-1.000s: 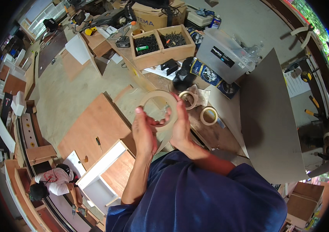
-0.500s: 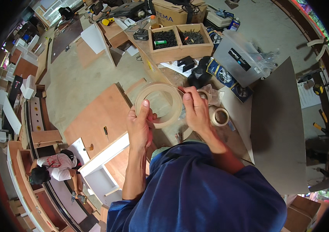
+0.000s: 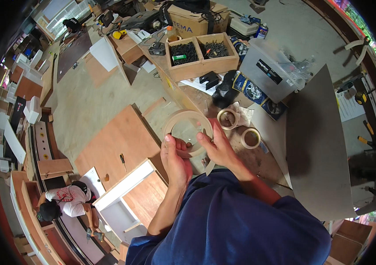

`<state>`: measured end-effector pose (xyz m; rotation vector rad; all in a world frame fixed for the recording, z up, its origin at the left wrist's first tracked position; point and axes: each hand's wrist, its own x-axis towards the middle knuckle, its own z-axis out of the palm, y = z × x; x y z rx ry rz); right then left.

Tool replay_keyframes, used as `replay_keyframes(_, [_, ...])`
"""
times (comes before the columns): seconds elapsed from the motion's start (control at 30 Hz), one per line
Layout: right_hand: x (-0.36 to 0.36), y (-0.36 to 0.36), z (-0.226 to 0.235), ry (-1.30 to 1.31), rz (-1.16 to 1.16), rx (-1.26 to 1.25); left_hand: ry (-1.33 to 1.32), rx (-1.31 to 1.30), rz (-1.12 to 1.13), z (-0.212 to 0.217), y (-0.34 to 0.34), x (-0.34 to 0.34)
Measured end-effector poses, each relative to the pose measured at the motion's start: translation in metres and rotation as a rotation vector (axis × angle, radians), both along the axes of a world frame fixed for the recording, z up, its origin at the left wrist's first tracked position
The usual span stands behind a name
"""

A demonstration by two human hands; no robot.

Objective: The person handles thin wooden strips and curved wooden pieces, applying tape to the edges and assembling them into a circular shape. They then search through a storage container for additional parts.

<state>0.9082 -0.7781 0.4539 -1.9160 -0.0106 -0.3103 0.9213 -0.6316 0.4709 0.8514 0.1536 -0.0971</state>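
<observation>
A wide ring-shaped roll of beige tape [image 3: 187,115] is held up in front of me over the workbench edge. My left hand [image 3: 177,164] is closed on its lower left side, with the thumb on the near face. At the right side, my right hand [image 3: 219,148] grips the same roll, its thumb reaching across the rim toward the hole. A loose tape end [image 3: 210,168] hangs below the roll by my right wrist. Two smaller tape rolls lie on the bench just right of my right hand, one [image 3: 243,138] nearer and one [image 3: 220,120] farther.
Behind stands a two-part wooden box [image 3: 183,70] of dark screws, with a clear plastic bin [image 3: 263,59] to its right. A large grey panel [image 3: 316,154] rises at the right. Wooden panels [image 3: 117,132] and a screwdriver [image 3: 122,160] lie left. A co-worker [image 3: 68,198] holds a drill lower left.
My right hand has come down from the roll's upper right edge to its right side. Tilted slightly, the roll now sits a little lower and farther right. My left hand keeps its grip.
</observation>
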Motion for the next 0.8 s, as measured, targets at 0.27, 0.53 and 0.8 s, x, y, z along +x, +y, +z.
replay_keyframes(0.27, [-0.003, -0.004, 0.002, 0.163, 0.069, 1.096, -0.146, 0.521, -0.460, 0.028, 0.013, 0.009])
replay_keyframes(0.53, [-0.006, 0.007, 0.006, 0.073, -0.056, 1.226, -0.165, 0.413, -0.570, 0.041, 0.008, 0.008])
replay_keyframes(0.8, [0.007, 0.003, 0.037, 0.156, -0.077, 1.509, -0.478, 0.336, -0.732, 0.041, 0.021, 0.020])
